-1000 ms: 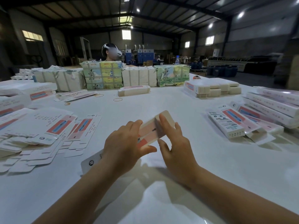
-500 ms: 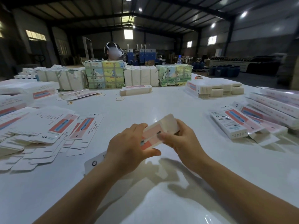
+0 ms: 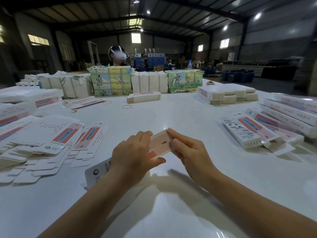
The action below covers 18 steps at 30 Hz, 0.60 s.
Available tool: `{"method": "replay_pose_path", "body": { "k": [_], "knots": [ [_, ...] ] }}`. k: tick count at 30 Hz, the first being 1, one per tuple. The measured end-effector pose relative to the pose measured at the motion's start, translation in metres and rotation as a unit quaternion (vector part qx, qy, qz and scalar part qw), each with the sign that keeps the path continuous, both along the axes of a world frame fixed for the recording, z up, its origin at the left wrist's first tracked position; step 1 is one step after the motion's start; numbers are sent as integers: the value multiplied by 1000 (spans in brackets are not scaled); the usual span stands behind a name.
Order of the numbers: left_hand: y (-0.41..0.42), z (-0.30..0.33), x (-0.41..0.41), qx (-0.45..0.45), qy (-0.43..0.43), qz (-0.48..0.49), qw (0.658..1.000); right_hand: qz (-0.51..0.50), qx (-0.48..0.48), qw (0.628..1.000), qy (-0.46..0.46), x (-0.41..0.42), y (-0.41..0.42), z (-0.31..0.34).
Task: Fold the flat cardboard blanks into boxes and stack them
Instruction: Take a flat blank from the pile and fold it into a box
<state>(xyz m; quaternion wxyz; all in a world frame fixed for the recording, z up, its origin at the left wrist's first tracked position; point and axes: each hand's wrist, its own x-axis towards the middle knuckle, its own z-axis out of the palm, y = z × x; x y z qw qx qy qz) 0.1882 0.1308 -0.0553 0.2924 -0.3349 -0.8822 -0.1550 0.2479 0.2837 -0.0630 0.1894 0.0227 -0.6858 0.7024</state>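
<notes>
Over the middle of the white table (image 3: 171,114) I hold a long white and pink cardboard box (image 3: 158,145), half formed. My left hand (image 3: 132,158) grips its body, thumb underneath and fingers curled over the top. My right hand (image 3: 190,152) pinches the flap at its far right end. The box's near end sticks out below my left wrist. A heap of flat blanks (image 3: 51,141) lies at the left. Folded boxes (image 3: 243,133) lie at the right, beside a stack of long ones (image 3: 291,115).
Wrapped bundles of blanks (image 3: 111,79) line the far edge, with a person seated behind them. A single box (image 3: 144,97) and loose rubber bands (image 3: 127,106) lie mid-table. More white stacks (image 3: 228,95) sit at the far right.
My right hand has turned from flat against the box's end to pinching its end flap, which has folded in. The box has tilted a little; my left hand keeps its grip.
</notes>
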Motion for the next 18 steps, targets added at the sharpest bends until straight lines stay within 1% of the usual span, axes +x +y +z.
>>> {"method": "replay_pose_path", "body": {
  "k": [3,6,8,11,13,18],
  "knots": [
    [-1,0,0,-3,34,-9,999,-15,-41,999,10,-2,2,0],
    [1,2,2,2,61,-10,998,-9,-113,993,30,-2,3,1],
    [1,2,2,2,68,-9,998,12,-132,990,43,-1,3,4],
    [1,2,1,-5,80,-7,997,16,-137,990,40,0,2,6],
    [0,3,1,-16,95,-4,995,1,-123,992,31,0,2,6],
    [0,4,2,-62,125,9,990,-89,-11,996,13,3,3,9]
  ]
}}
